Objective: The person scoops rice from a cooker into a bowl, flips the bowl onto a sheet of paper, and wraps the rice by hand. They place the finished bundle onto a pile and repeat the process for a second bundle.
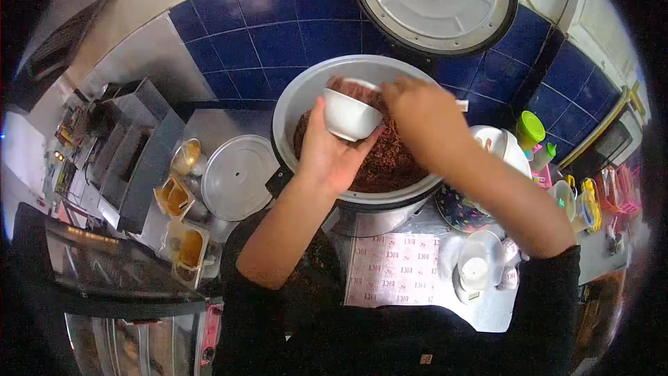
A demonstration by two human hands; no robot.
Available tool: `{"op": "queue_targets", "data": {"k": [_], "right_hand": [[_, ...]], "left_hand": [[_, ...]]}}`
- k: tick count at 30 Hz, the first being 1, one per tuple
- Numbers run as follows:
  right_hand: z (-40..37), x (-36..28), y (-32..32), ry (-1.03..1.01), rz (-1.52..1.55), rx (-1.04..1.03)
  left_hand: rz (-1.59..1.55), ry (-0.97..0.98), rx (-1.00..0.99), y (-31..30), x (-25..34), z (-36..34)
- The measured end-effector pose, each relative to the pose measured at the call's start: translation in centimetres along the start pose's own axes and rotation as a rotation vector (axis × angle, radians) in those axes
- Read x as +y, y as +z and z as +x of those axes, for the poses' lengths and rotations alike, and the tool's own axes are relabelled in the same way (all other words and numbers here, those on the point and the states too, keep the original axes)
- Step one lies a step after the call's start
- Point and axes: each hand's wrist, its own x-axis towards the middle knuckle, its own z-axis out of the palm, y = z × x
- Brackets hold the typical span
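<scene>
My left hand (334, 157) holds a white bowl (351, 115) from below, tilted over the big rice cooker (285, 108). Reddish-brown rice (341, 85) shows at the bowl's rim. More of the same dark rice (390, 157) fills the cooker's pot. My right hand (421, 111) is closed beside the bowl's right rim, slightly blurred. What its fingers grip is hidden behind the hand. The cooker's round lid (445, 0) stands raised against the tiles.
Printed paper sheets (393, 271) lie in front of the cooker, beside a small white scale with a clear container (480, 261). Left are a round metal lid (240, 177) and food containers (188, 247). Bottles with green lids (530, 129) stand right.
</scene>
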Motion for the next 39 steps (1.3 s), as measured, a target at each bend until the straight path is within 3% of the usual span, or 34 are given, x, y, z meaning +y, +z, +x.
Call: {"op": "queue_targets", "data": {"k": [1,4,6,10,12,13,14,16,17,18,20,24,28,32,36,38,39], "right_hand": [[-0.7,-0.9,0.1,-0.075,-0.095,0.061],[-2.0,-1.2,-0.5,-0.157,-0.194,0.189],[-2.4,-0.2,-0.9,-0.17,-0.195,0.183],[-2.5,1.2,-1.9,-0.183,-0.177,0.378],[-2.4,1.8,-2.0,0.166,-0.034,0.224],[-2.0,1.8,-2.4,0.429,0.209,0.094],[-2.1,2.6,-1.8,0.428,0.21,0.093],[-1.8,3.8,-1.5,0.45,0.919,-0.24],[-2.6,3.6,-1.8,0.52,1.056,-0.312],[-3.0,3.0,-1.2,0.52,1.058,-0.311],[-3.9,1.9,1.0,0.269,0.829,-0.117],[-3.6,-0.1,0.6,0.337,0.944,-0.273],[-2.9,0.9,0.5,0.23,0.756,-0.223],[-0.9,3.3,-2.1,0.295,0.96,-0.205],[-0.9,3.6,0.0,0.125,0.763,-0.339],[0.2,6.7,1.4,0.052,0.832,-0.179],[1.2,7.4,-0.1,0.279,0.789,-0.321]], "left_hand": [[-0.024,-0.078,0.046,0.0,-0.2,0.5],[-0.088,-0.078,0.044,0.2,-0.5,0.6],[-0.108,-0.086,0.054,0.8,-0.4,0.4],[-0.06,-0.104,0.066,0.8,0.0,1.3],[-0.086,-0.086,0.034,0.7,0.0,1.7],[-0.071,-0.061,0.061,0.7,0.1,2.0],[-0.056,-0.037,0.089,0.7,0.0,2.2],[-0.046,-0.009,0.093,0.8,0.0,2.2],[-0.026,0.026,0.102,0.4,-0.1,2.4],[-0.007,0.062,0.113,0.2,-0.2,2.5],[0.047,0.094,0.146,0.4,-0.6,2.2],[0.15,0.159,0.171,-0.3,-0.9,2.1],[0.08,0.195,0.138,-0.5,-0.8,2.2],[0.04,0.189,0.163,0.4,-0.3,2.0],[-0.168,0.071,0.139,-0.5,0.5,1.6],[-0.188,0.081,0.152,-0.6,0.8,1.2],[-0.201,0.093,0.166,-0.7,1.1,1.2]]}}
